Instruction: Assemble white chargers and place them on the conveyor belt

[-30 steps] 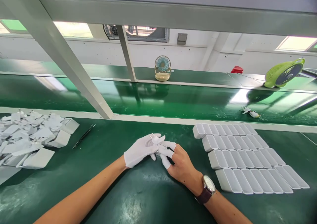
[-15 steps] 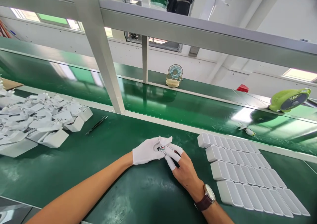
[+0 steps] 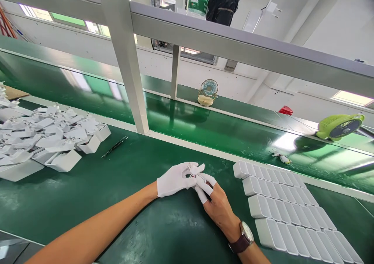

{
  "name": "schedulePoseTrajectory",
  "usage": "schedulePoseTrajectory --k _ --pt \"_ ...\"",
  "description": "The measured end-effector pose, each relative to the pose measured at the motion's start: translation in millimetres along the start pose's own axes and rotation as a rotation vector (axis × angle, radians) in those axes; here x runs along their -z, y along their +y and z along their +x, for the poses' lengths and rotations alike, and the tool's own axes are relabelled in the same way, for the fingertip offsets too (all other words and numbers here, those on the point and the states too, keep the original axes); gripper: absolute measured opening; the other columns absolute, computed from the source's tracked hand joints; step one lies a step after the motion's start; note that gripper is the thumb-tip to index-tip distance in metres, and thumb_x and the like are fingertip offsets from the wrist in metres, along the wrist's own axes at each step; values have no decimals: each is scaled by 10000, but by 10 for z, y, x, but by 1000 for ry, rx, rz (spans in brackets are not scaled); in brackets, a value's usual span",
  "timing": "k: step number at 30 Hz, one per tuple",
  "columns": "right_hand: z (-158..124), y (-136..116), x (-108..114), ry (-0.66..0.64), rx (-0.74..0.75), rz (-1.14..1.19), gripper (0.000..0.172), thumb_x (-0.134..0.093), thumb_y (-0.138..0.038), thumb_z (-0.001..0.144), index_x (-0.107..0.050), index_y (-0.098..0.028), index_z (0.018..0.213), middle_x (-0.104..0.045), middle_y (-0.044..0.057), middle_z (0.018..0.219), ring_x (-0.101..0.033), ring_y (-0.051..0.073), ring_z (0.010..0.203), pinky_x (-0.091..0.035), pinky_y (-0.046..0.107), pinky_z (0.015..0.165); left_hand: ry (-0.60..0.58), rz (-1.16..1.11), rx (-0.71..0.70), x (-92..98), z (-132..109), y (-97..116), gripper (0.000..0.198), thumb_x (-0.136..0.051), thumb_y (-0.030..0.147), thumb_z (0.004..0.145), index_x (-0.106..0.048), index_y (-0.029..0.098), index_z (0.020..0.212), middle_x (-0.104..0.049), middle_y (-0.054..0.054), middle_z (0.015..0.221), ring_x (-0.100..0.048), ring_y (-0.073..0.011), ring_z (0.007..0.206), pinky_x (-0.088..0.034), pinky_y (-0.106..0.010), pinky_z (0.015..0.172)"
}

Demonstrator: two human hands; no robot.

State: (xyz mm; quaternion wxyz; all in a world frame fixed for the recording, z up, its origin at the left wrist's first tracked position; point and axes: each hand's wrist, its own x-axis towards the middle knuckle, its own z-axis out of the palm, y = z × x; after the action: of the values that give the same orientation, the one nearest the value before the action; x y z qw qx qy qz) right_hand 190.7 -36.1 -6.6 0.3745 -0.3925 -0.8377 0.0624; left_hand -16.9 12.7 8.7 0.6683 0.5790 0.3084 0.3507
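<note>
My left hand [image 3: 175, 180], in a white glove, has its fingers closed around a small white plastic plug piece [image 3: 198, 169]. My right hand [image 3: 214, 198], with white covers on several fingers and a watch at the wrist, pinches the same piece from the right. The fingers hide much of it; a flap-like white part sticks up between the hands. Both hands are just above the green tabletop [image 3: 140, 233]. Right of them stand several rows of white plastic casings [image 3: 280, 205]. A heap of white plug parts and casings [image 3: 43, 139] lies at the left.
Black tweezers [image 3: 115, 146] lie near the heap. Behind runs a shiny green conveyor belt [image 3: 187, 120] with a small white-and-yellow item [image 3: 282, 158] on it. A grey frame post [image 3: 125, 61] rises ahead. Beyond are a small fan [image 3: 209, 90] and a green fan [image 3: 339, 127].
The plug piece has turned slightly in my fingers, and the dark and red marking on it is now mostly covered. The view has shifted a little. Both hands keep their grip.
</note>
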Motion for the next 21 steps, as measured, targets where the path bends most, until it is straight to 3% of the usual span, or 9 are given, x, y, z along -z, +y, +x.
schedulePoseTrajectory --k 3,7,10,13,16,21 --pt "77 -48 133 88 32 -11 579 -589 -71 932 -516 -334 1443 -606 97 1301 -652 232 1135 -605 384 924 116 9 1 10 -20 46 679 -693 552 854 -498 185 1391 -639 -169 1280 -634 -279 1042 -500 -295 625" --pt "178 -125 255 285 47 24 630 -618 -23 892 -531 -353 1421 -604 81 1300 -655 233 1134 -591 388 943 219 -30 -101 33 -48 121 717 -647 641 843 -524 169 1368 -623 -197 1292 -610 -324 1139 -500 -297 609" --pt "175 -132 185 123 17 22 574 -586 -48 915 -546 -339 1408 -629 85 1264 -652 246 1139 -587 400 955 249 -23 -76 -1 -58 160 715 -664 628 833 -532 174 1370 -633 -184 1286 -641 -297 1071 -521 -314 650" --pt "122 -95 71 -90 -13 -2 502 -555 -92 940 -570 -313 1390 -663 99 1149 -682 237 1002 -613 384 846 288 37 9 -77 -48 149 667 -701 562 831 -544 209 1374 -642 -141 1296 -660 -255 999 -534 -316 684" --pt "65 -54 11 -72 -30 -31 464 -557 -121 948 -583 -309 1372 -663 106 1123 -677 237 964 -607 386 804 323 96 66 -129 -35 94 553 -668 535 860 -605 205 1300 -700 -101 1165 -661 -223 939 -524 -288 657" --pt "-3 -30 -8 -38 -56 -13 452 -567 -163 960 -527 -293 1392 -658 97 1215 -668 243 1045 -586 389 875 342 133 69 -113 -27 56 467 -630 514 887 -631 183 1217 -723 -60 1031 -607 -145 730 -505 -269 634"
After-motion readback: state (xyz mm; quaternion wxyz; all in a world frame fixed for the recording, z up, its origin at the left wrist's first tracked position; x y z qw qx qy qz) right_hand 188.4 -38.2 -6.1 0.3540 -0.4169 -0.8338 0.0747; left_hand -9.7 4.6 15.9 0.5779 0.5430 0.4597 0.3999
